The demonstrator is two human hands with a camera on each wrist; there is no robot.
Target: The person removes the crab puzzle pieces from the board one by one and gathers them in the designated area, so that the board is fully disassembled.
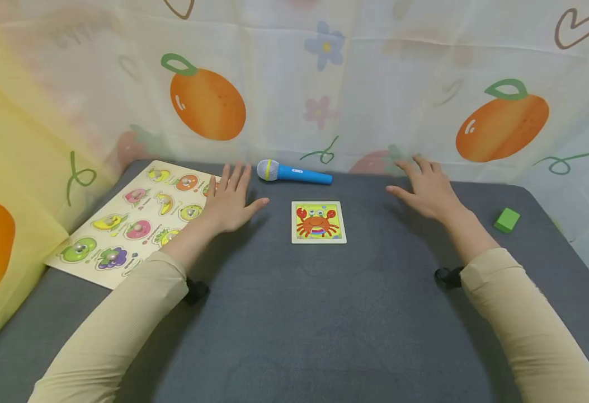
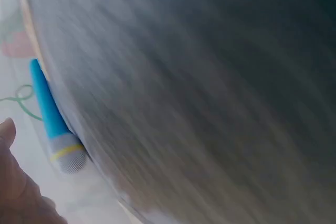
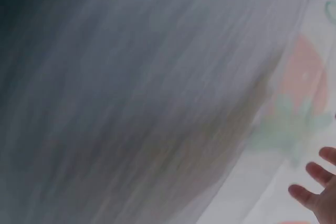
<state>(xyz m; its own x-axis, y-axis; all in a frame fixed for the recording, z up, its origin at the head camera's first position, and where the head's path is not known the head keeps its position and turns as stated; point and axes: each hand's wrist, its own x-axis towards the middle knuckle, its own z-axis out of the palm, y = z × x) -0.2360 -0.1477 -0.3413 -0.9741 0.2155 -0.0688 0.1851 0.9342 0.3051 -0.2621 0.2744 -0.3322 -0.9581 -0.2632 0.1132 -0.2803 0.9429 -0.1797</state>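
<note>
My left hand (image 1: pixel 229 204) is held over the right edge of a fruit puzzle board (image 1: pixel 138 229), fingers spread and holding nothing. Past its fingertips lies a toy microphone (image 1: pixel 301 174) with a blue handle, a grey head and a yellow ring; the left wrist view shows the same microphone (image 2: pixel 50 106) near the thumb. Between the two hands is a small square crab puzzle (image 1: pixel 318 223) in a pale frame. My right hand (image 1: pixel 429 190) hovers near the table's back edge, its fingers apart with nothing in them. Right of that hand sits a green block (image 1: pixel 507 220).
A dark grey table (image 1: pixel 319 324) carries all these things. Behind it hangs a pale curtain (image 1: pixel 375 73) printed with oranges, flowers and hearts, its lower part meeting the back edge. Yellowish cloth (image 1: pixel 17 145) borders the left side. Black straps (image 1: pixel 447 277) show at the wrists.
</note>
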